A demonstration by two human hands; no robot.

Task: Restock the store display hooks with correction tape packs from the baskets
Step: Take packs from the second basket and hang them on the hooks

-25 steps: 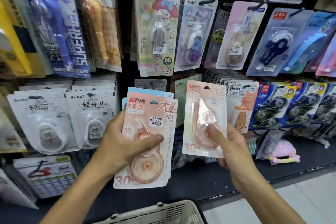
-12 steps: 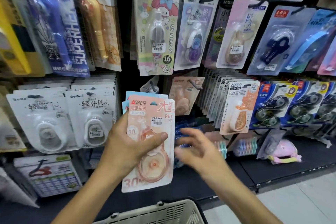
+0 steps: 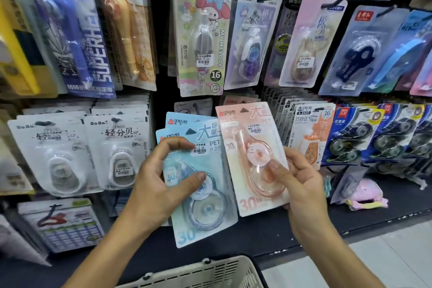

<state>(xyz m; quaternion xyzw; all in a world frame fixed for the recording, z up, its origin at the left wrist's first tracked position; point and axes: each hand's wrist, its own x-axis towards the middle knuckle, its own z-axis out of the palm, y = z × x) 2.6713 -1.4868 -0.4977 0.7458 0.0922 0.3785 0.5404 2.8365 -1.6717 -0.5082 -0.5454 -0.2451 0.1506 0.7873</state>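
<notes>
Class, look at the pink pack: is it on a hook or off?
Off. The pink pack is pinched in the right hand, thumb on its blister, and no hook passes through its hang hole.

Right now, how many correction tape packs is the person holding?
3 visible: one pink pack in the right hand, and two blue packs, the front blue pack and a second blue pack behind it, in the left hand. More may be hidden behind.
</notes>
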